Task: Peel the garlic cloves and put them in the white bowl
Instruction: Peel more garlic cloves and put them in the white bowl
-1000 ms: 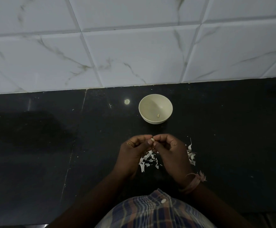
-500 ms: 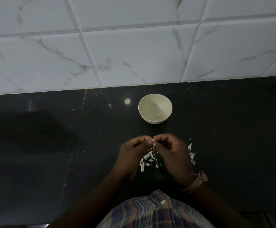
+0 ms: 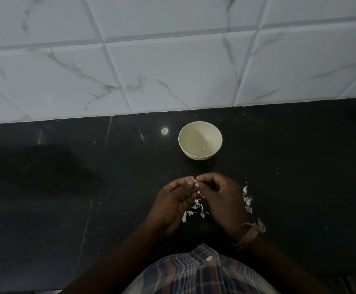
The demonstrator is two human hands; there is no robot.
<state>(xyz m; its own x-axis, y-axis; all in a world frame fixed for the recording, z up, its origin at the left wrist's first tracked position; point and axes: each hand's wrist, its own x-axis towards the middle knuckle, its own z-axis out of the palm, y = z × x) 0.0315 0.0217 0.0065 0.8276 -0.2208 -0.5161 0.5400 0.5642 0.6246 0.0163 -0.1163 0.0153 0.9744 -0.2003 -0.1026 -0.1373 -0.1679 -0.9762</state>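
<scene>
Little has moved since a second ago: both hands stay together, fingertips pinching one small garlic clove (image 3: 194, 181) between them. Left hand (image 3: 170, 205) and right hand (image 3: 223, 200) hover over torn skins (image 3: 194, 211) on the bench (image 3: 67, 209); more skins (image 3: 247, 198) lie just right. Straight beyond the hands stands the white bowl (image 3: 200, 140), holding one peeled clove (image 3: 203, 148). Nothing lies between; the right hand seems slightly nearer.

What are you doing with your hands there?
A person is peeling garlic. Both the left hand and the right hand pinch one small garlic clove above the black counter. Torn garlic skins lie under the hands. The white bowl beyond them holds one peeled clove.
</scene>
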